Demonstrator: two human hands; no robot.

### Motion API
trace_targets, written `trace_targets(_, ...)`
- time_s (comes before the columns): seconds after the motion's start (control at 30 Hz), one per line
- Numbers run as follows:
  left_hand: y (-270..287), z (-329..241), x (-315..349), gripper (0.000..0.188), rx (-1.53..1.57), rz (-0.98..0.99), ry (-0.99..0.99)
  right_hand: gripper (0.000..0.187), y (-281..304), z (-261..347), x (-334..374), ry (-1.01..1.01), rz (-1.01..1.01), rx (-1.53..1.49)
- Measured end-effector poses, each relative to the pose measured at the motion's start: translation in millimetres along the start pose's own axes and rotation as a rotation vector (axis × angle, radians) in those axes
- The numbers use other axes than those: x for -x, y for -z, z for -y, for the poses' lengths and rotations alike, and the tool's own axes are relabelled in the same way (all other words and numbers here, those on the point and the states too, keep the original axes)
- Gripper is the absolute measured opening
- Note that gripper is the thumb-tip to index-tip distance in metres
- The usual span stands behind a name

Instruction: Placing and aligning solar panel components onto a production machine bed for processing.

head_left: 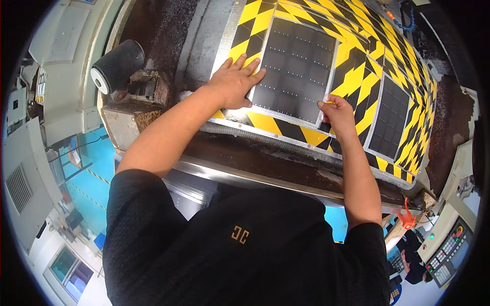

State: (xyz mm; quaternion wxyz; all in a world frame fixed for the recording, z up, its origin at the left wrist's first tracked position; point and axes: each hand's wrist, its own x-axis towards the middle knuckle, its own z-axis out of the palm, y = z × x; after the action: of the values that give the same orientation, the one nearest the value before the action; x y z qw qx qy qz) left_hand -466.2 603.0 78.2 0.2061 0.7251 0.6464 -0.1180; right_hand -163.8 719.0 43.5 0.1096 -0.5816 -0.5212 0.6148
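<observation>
My left hand (232, 84) lies flat with fingers spread on the left edge of a dark rectangular panel (293, 71) and the striped tape beside it. The panel carries rows of small light dots. Yellow-and-black striped tape (265, 122) surrounds it on a wide metal plate. At the panel's lower right edge, my right hand (338, 113) is closed in a pinch, thumb against fingers. Whatever thin piece sits between those fingertips is too small to make out. A second dark dotted panel (390, 120) lies farther right, apart from both hands.
A dark roller-shaped cylinder (117, 66) with a white end sits left of the plate, above a rusty bracket (145, 92). A metal ledge (245, 176) runs along the near side. At the lower right are an orange nozzle (407, 217), a machine keypad panel (449, 250) and another person (416, 262).
</observation>
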Motion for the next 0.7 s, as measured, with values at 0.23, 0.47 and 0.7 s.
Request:
trace_targets(0.23,-2,-4,-1,0.093,-0.024,-0.013,-0.003,0.018,1,-7,-1,0.017,-0.035,0.022)
trace_targets(0.47,3,-6,0,0.096,0.027,-0.009,0.01,0.016,2,-4,0,0.001,-0.033,-0.006)
trace_targets(0.7,6,-4,-4,0.098,0.054,0.026,-0.003,0.013,3,-4,-4,-0.006,0.014,-0.05)
